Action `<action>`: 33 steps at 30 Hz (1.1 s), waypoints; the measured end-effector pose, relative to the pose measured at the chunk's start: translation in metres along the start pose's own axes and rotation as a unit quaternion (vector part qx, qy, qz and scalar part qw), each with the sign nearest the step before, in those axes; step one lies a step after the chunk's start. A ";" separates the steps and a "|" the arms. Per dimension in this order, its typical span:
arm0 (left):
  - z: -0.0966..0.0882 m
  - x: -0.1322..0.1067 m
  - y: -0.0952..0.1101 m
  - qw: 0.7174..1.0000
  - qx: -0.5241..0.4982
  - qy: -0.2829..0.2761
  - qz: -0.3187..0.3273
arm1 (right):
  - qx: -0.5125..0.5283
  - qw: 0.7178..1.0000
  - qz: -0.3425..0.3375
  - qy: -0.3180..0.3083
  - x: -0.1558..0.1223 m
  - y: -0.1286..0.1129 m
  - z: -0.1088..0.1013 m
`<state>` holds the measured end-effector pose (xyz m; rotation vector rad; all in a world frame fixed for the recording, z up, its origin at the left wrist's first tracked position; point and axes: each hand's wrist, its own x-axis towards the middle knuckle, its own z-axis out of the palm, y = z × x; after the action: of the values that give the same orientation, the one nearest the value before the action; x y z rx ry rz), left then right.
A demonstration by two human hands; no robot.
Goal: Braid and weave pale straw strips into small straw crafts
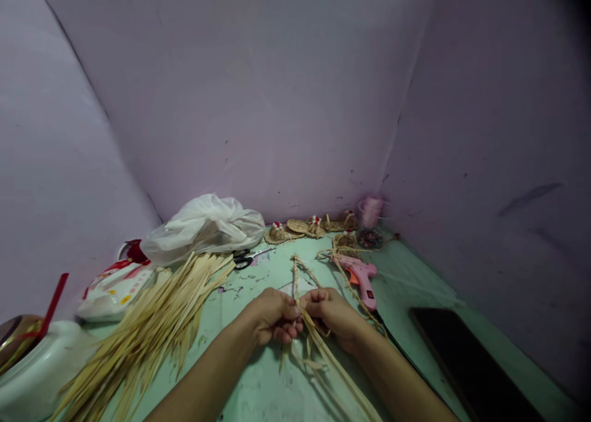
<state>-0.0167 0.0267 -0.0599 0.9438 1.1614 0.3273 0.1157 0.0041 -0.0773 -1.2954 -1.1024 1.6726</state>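
Note:
Both hands meet at the middle of the green table, working on one length of braided straw cord [296, 278]. The fingers of my left hand [276, 315] pinch the cord where the braid gives way to loose strands. Close against it, my right hand [330, 314] pinches the loose straw strands [339, 366], which trail down toward me. Beyond the hands, the finished braid loops up and back down to the right. The exact grip between the fingertips is partly hidden.
Left lie a bundle of dry straw [157, 323], black-handled scissors [244, 259] and a white plastic bag [210, 225]. Small woven straw slippers [305, 227] line the back wall. A pink glue gun [362, 277] and a dark flat slab [471, 360] are at the right.

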 end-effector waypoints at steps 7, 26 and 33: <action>-0.001 0.003 -0.001 0.994 0.082 0.065 0.036 | -0.010 1.000 0.015 -0.016 0.000 0.000 -0.002; -0.003 0.000 -0.002 0.990 0.094 0.063 0.084 | -0.025 0.999 -0.001 0.029 0.003 0.002 -0.003; 0.003 0.004 -0.006 0.979 0.118 0.112 0.122 | -0.051 0.999 -0.003 -0.004 0.002 0.002 -0.006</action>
<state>-0.0140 0.0241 -0.0670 1.2885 1.3122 0.5124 0.1211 0.0066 -0.0806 -1.3480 -1.2085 1.6369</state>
